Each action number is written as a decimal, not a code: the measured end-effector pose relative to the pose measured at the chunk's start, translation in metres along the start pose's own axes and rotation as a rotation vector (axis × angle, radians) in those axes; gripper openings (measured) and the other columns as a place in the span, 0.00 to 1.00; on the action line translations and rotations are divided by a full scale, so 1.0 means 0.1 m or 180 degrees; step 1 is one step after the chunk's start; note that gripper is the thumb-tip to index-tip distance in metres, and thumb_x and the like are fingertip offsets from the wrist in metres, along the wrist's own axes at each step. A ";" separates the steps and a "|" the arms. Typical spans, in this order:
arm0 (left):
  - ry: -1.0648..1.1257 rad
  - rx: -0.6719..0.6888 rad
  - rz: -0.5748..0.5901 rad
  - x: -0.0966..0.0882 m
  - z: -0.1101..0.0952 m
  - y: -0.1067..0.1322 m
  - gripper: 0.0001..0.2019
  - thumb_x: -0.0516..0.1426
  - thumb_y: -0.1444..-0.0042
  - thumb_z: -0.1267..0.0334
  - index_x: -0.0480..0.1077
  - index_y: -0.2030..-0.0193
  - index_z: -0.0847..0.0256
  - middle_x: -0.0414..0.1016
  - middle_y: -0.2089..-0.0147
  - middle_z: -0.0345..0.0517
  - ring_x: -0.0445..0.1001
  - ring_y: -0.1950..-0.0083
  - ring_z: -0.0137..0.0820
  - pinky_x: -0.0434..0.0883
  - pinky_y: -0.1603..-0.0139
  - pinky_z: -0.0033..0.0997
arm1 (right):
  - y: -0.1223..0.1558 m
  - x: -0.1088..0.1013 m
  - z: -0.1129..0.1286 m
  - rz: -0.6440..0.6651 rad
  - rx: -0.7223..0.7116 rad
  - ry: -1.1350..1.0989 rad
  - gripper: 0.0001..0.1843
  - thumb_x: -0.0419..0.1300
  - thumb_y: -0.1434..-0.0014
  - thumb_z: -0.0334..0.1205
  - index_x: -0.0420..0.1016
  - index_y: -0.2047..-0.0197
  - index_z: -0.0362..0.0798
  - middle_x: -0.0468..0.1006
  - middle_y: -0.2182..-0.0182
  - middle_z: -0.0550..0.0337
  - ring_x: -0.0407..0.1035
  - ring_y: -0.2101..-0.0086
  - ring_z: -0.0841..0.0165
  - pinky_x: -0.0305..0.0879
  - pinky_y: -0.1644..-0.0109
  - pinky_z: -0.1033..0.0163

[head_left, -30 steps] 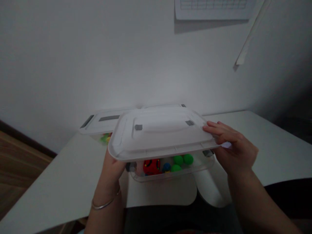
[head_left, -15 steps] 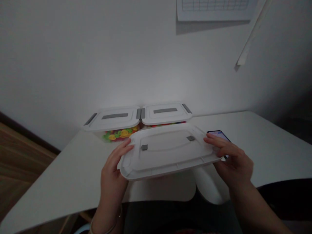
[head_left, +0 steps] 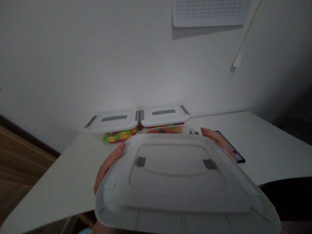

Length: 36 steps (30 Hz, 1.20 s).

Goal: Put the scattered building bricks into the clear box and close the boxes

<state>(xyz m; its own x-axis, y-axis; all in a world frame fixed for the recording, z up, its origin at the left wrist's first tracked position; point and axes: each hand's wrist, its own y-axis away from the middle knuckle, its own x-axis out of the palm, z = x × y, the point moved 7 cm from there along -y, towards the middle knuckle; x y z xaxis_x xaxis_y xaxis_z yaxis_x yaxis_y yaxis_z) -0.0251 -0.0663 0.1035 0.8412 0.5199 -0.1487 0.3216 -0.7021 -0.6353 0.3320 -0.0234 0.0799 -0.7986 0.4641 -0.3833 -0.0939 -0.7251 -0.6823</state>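
A translucent white plastic lid (head_left: 180, 182) fills the lower middle of the view, its ribbed underside towards me. Two grey clip pieces show through its panel. My left hand (head_left: 109, 166) grips its left edge, with the fingers seen along the rim and the rest mostly hidden behind it. On the opposite edge, my right hand (head_left: 219, 140) holds the lid, its thumb and palm out of sight. Just beyond the lid's far edge, part of a clear container (head_left: 191, 130) shows; its contents are mostly covered.
Two lidded boxes stand against the wall: a left box (head_left: 117, 122) with yellow and green pieces and a right box (head_left: 165, 118) with red and orange ones. A phone (head_left: 240, 158) lies by my right hand on the white table (head_left: 265, 143). Paper (head_left: 209, 21) hangs above.
Both hands have brought the lid nearer to me and tilted it, so more of its underside faces me. The rim of the clear container behind it has come into view.
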 end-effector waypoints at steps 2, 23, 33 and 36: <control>0.0096 0.0060 -0.0195 0.02 0.00 -0.02 0.15 0.61 0.43 0.47 0.78 0.52 0.46 0.81 0.49 0.41 0.78 0.45 0.46 0.74 0.39 0.53 | -0.01 0.01 0.02 0.0057 -0.0200 0.0131 0.17 0.53 0.36 0.55 0.77 0.52 0.58 0.80 0.48 0.54 0.73 0.46 0.52 0.70 0.42 0.42; -0.0706 0.0335 0.0467 0.41 0.03 0.00 0.28 0.54 0.33 0.52 0.58 0.28 0.51 0.61 0.28 0.52 0.57 0.27 0.45 0.52 0.26 0.54 | -0.06 0.13 0.13 0.0337 0.0504 0.0254 0.28 0.55 0.34 0.54 0.64 0.35 0.53 0.74 0.42 0.46 0.69 0.43 0.51 0.67 0.41 0.38; -0.1174 0.0527 0.0838 0.41 0.31 -0.03 0.24 0.49 0.33 0.48 0.69 0.36 0.54 0.68 0.33 0.55 0.62 0.30 0.50 0.54 0.28 0.60 | 0.03 0.13 -0.13 0.0229 0.0330 0.0775 0.21 0.53 0.36 0.56 0.73 0.49 0.51 0.77 0.44 0.43 0.67 0.41 0.48 0.62 0.36 0.33; -0.1248 0.0559 0.0861 0.36 0.35 -0.02 0.23 0.49 0.33 0.48 0.70 0.38 0.54 0.69 0.34 0.55 0.62 0.30 0.50 0.55 0.28 0.61 | 0.04 0.12 -0.12 0.0298 0.0346 0.0831 0.21 0.53 0.36 0.56 0.74 0.50 0.52 0.77 0.44 0.44 0.68 0.41 0.48 0.62 0.37 0.33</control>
<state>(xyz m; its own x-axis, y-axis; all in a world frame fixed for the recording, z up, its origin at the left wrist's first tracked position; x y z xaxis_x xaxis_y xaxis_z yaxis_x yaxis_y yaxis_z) -0.0111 -0.0287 0.0729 0.6470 0.4979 -0.5774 0.0085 -0.7620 -0.6476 0.3290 -0.0142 0.0648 -0.6282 0.4976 -0.5982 -0.1015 -0.8146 -0.5711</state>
